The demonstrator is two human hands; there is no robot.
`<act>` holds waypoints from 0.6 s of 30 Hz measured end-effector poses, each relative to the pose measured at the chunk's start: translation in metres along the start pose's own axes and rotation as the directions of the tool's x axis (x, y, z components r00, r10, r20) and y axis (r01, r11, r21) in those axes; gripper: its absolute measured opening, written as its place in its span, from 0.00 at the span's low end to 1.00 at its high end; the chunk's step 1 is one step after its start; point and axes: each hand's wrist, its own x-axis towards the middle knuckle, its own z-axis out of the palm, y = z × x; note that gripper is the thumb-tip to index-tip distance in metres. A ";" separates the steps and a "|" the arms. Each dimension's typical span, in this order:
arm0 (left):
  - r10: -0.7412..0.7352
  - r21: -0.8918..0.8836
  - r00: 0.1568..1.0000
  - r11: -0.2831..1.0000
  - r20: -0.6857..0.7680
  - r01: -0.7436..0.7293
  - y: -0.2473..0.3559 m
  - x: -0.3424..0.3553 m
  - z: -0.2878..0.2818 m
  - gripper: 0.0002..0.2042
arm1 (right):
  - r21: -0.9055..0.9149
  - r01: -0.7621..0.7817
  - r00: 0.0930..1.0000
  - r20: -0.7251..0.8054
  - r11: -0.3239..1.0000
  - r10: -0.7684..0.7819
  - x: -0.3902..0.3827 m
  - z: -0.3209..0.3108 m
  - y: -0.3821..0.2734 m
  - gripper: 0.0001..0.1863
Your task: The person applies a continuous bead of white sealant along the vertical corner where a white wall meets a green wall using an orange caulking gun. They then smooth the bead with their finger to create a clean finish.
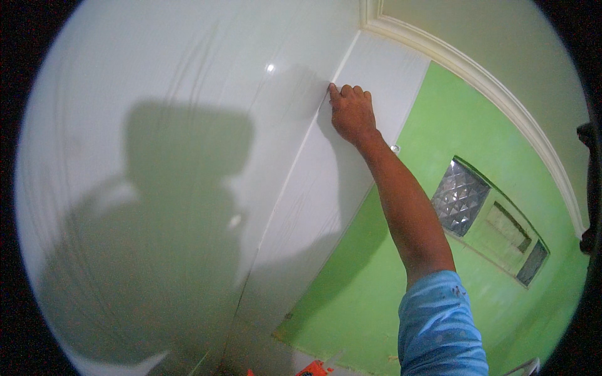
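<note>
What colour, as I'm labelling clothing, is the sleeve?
The sleeve is light blue, best seen in the head view.

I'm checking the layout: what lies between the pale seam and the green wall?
In the head view, a white panel strip lies between the pale seam and the green wall, with the right hand partly in front.

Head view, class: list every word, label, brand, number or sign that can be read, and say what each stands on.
No text can be read.
Orange thing at the lower edge: dark marks, cut off and too small to read.
White panels by the right hand: no lettering visible.
Green wall: none visible.
Blue sleeve: dark spots, no legible lettering.
</note>
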 end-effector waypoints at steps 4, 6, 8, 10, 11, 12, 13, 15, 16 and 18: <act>-0.022 0.006 1.000 1.000 0.007 0.022 0.004 -0.007 -0.003 0.46 | 0.007 -0.003 0.999 0.036 1.000 0.003 -0.009 0.003 -0.006 0.24; -0.034 0.005 0.999 0.999 0.005 0.033 0.006 -0.009 -0.006 0.46 | 0.041 -0.013 0.998 0.056 0.999 0.011 -0.013 0.006 -0.006 0.23; -0.041 0.007 0.999 0.999 -0.001 0.041 0.005 -0.011 -0.008 0.46 | 0.057 0.004 1.000 0.026 0.998 -0.005 -0.016 0.009 -0.008 0.23; -0.030 0.016 1.000 0.999 -0.001 0.030 0.001 -0.010 -0.011 0.46 | 0.036 0.013 1.000 0.000 0.999 -0.013 -0.016 0.011 -0.011 0.23; -0.041 0.019 0.999 0.999 -0.005 0.041 0.006 -0.015 -0.012 0.46 | 0.044 0.010 1.000 0.007 0.999 -0.010 -0.017 0.010 -0.014 0.23; -0.056 0.018 0.998 0.998 -0.009 0.056 0.003 -0.015 -0.012 0.46 | 0.045 0.010 1.000 0.009 0.999 -0.011 -0.017 0.011 -0.016 0.23; -0.068 0.046 0.997 0.997 -0.024 0.069 0.004 -0.017 -0.013 0.46 | 0.048 0.009 1.000 0.017 0.999 -0.010 -0.017 0.011 -0.017 0.23; -0.005 0.072 0.998 0.997 -0.059 0.009 0.002 -0.014 -0.016 0.45 | 0.052 0.000 0.999 0.051 0.999 -0.002 -0.017 0.010 -0.020 0.23; 0.029 0.088 0.997 0.996 -0.076 -0.022 0.008 -0.018 -0.018 0.45 | 0.052 0.016 0.999 0.030 0.999 -0.018 -0.018 0.011 -0.022 0.23; 0.008 0.058 0.999 0.998 -0.038 -0.006 0.007 -0.011 -0.023 0.44 | 0.027 0.036 0.999 -0.001 0.999 -0.036 -0.019 0.012 -0.025 0.23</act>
